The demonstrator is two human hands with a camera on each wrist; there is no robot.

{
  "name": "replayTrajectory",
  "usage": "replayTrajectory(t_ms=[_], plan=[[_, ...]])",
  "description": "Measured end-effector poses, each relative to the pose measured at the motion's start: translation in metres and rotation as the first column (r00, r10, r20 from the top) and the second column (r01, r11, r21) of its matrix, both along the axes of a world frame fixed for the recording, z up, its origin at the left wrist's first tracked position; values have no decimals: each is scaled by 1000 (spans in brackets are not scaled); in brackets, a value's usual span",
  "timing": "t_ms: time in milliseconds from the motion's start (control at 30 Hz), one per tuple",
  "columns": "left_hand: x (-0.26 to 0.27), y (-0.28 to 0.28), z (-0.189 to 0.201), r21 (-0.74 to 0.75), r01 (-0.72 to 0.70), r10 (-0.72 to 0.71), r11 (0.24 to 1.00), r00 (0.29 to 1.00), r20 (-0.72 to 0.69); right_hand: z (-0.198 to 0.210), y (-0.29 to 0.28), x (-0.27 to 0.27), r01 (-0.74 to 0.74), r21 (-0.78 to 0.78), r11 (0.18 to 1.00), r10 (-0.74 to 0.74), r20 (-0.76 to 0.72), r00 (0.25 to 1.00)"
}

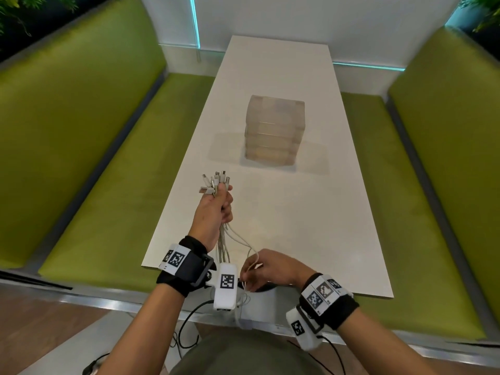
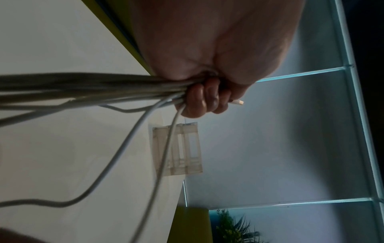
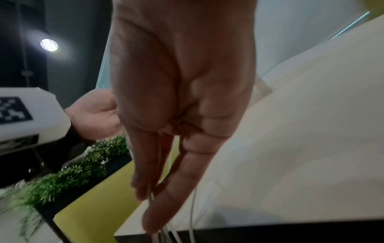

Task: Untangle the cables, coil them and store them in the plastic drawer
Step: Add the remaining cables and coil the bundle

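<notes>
My left hand [image 1: 223, 205] is raised over the near left part of the white table [image 1: 311, 212] and grips a bundle of white cables [image 1: 224, 239] in its fist, the metal plugs [image 1: 216, 181] fanning out above it. In the left wrist view the cables [image 2: 93, 88] run out of the curled fingers [image 2: 199, 100]. My right hand [image 1: 266, 267] is at the table's near edge and pinches thin cable strands [image 3: 150, 195] between thumb and fingers; the strands hang below the table edge. The translucent plastic drawer unit [image 1: 273, 131] stands mid-table, its drawers pushed in.
Green upholstered benches [image 1: 94, 147] flank the table on both sides. A white wall with lit teal strips [image 1: 193, 20] closes the far end. Artificial plants [image 3: 68, 174] sit behind the left bench. Black wires [image 1: 189, 320] trail from the wrist cameras near my body.
</notes>
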State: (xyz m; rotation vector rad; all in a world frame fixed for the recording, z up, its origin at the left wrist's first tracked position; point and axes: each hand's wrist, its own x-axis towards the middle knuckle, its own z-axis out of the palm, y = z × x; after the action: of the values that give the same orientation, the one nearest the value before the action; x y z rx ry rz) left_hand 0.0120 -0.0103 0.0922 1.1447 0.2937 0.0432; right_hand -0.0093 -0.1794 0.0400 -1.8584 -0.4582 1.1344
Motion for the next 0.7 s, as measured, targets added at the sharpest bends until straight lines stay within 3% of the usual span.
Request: replayTrajectory(t_ms=[100, 200, 333, 433, 600, 700], plan=[[-3, -2, 1, 46, 28, -28, 999, 1000, -3, -10, 1, 1, 3, -157, 988, 17, 122, 992], [-6, -1, -2, 228, 75, -76, 971, 997, -5, -4, -7, 11, -18, -312, 950, 104, 263, 959], [-7, -3, -3, 293, 108, -110, 950, 994, -11, 28, -16, 22, 190, -189, 964, -124, 312, 942], [-8, -7, 0, 290, 141, -139, 946, 990, -28, 47, -18, 27, 241, -139, 960, -169, 397, 902], [-7, -20, 6, 180, 167, -165, 969, 986, -23, 40, 2, 21, -9, -122, 993, 45, 292, 955], [-6, -29, 9, 138, 180, -179, 974, 984, -18, 17, 21, 7, 25, 28, 999, -31, 242, 970]])
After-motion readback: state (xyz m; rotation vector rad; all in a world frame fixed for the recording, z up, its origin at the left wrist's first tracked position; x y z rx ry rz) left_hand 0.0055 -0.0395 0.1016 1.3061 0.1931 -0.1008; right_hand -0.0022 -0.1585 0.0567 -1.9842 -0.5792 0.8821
